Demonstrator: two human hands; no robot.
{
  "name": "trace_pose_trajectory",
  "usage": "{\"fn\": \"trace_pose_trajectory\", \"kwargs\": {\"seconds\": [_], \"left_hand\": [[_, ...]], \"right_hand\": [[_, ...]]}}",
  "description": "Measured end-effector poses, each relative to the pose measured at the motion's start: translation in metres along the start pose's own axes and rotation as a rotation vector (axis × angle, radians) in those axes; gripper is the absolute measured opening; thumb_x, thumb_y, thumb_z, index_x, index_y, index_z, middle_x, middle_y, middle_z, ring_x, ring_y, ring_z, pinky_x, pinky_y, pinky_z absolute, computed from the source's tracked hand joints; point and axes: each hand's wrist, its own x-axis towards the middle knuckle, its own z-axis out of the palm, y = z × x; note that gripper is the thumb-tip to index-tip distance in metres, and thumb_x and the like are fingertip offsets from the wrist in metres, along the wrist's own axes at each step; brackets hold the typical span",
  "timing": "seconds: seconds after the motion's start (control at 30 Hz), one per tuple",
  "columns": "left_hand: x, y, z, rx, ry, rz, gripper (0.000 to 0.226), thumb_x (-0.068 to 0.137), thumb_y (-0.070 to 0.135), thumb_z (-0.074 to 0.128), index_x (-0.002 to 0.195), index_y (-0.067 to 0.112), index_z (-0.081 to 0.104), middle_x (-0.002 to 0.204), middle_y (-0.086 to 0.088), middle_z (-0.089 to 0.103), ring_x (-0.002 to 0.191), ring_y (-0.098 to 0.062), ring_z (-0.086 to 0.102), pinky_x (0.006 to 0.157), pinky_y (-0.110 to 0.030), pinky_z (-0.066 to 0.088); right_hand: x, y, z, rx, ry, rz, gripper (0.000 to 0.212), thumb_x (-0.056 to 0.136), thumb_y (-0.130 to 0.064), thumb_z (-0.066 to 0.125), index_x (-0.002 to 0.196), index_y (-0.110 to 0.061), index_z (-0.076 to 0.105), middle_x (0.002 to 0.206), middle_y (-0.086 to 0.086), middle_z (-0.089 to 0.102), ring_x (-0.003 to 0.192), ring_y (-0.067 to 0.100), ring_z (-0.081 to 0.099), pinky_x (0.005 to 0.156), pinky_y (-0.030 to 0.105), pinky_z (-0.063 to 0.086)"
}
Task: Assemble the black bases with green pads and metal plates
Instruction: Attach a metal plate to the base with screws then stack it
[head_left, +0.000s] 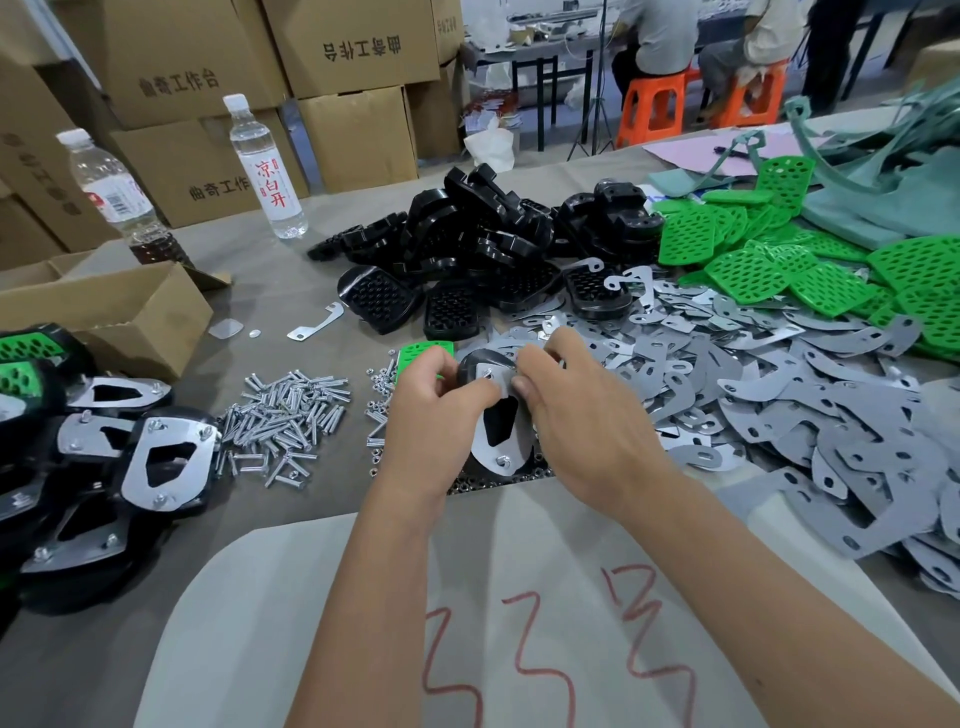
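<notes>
We hold the black base (480, 370) between both hands, its metal plate (500, 431) running near-to-far; left hand (434, 395) and right hand (566, 400) fingers pinch the far end.

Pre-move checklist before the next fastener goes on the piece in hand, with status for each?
1. Black base gripped by left hand: ok.
2. Metal plate lying on the base, pinched by right hand: ok.
3. Plate holes lined up with base holes: cannot tell, the fingers cover the top.
4. Near-end fastener showing through the plate: ok; tightness cannot tell.
5. Green pad fitted under this base: cannot tell, hidden.
6. Bolts piled beside the left hand: ok.
</notes>
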Motion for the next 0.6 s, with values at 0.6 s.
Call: {"fn": "trace_pose_trajectory", "kwargs": {"seconds": [0.6], "left_hand": [[0.003, 0.002, 0.001, 0.056, 0.384, 0.047, 0.024, 0.069, 0.034, 0.077, 0.085, 0.02, 0.068, 0.085, -0.007, 0.074, 0.083, -0.034, 0.073, 0.074, -0.062, 0.06]], "right_hand": [[0.003, 0.023, -0.015, 0.004, -0.332, 0.0, 0.014, 0.094, -0.046, 0.067, 0.099, -0.034, 0.065, 0.099, -0.011, 0.052, 0.101, 0.014, 0.042, 0.088, 0.039, 0.043]]}}
